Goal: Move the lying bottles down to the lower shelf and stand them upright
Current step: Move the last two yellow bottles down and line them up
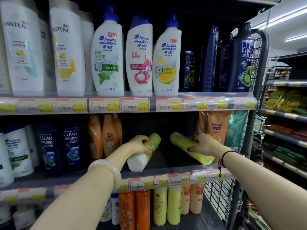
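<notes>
Two yellow-green bottles lie on the middle shelf [166, 168]. The left bottle [146, 150] has a white cap end pointing toward me at the shelf's front edge; my left hand [140, 144] is closed around its body. The right bottle [191, 147] lies slanted, one end deep in the shelf, the other near the front edge; my right hand [203, 143] grips its middle. On the lower shelf, upright yellow-green bottles [167, 205] of the same kind stand beneath.
Orange bottles [103, 136] stand left of the lying pair, more orange and teal ones [219, 128] to the right. Dark Clear bottles [71, 145] are further left. Orange bottles [134, 209] crowd the lower shelf. A wire side panel [221, 196] closes the right end.
</notes>
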`<state>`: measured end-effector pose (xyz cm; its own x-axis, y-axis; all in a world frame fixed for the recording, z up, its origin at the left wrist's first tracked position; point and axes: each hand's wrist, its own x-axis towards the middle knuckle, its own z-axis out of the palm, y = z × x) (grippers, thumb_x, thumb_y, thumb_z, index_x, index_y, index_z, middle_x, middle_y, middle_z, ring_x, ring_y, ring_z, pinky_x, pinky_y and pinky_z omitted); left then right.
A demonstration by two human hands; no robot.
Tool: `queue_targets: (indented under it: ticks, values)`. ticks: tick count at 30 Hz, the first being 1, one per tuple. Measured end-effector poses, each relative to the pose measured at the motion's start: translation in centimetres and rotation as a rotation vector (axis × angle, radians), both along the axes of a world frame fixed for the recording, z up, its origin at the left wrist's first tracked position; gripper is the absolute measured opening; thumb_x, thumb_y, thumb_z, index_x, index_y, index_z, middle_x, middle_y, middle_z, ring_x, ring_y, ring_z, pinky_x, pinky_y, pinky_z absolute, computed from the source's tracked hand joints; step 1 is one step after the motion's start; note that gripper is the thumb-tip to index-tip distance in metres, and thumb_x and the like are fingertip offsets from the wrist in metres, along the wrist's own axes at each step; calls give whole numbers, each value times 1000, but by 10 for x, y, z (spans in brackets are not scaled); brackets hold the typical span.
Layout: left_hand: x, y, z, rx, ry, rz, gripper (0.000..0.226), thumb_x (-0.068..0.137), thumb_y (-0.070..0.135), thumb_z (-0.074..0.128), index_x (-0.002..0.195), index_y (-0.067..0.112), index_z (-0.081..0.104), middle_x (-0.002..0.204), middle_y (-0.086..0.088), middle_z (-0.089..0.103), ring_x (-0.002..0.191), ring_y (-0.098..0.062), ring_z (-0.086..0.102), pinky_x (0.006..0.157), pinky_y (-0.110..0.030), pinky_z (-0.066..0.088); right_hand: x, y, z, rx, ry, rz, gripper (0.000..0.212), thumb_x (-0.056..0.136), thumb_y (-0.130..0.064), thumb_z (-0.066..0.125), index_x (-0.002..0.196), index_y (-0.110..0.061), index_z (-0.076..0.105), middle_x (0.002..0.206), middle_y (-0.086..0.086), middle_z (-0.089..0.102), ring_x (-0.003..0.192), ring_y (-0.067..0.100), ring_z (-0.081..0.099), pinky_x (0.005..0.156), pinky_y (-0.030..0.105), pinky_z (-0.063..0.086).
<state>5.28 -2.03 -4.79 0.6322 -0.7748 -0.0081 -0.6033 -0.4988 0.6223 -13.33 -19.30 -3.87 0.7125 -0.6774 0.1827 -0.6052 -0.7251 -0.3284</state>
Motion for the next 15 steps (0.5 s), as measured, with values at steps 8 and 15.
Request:
queue_targets:
  ticks: [8, 15]
  values:
    - [-3, 0, -5, -55, 97, 30, 71, 80, 25, 72, 143, 23, 40, 143, -10, 44, 120, -29, 53, 100, -39, 47, 6, 3, -6, 23, -12, 7, 68, 80, -36, 66, 137, -9, 43, 128, 15, 58, 113, 31, 56, 92, 36, 49]
    - [-3, -3, -5, -49, 124, 38, 71, 80, 19, 71, 143, 24, 40, 141, -11, 47, 115, -30, 56, 94, -36, 49, 21, 2, -16, 350, -191, -62, 68, 79, -34, 67, 135, -3, 43, 121, 15, 58, 108, 30, 55, 79, 28, 41]
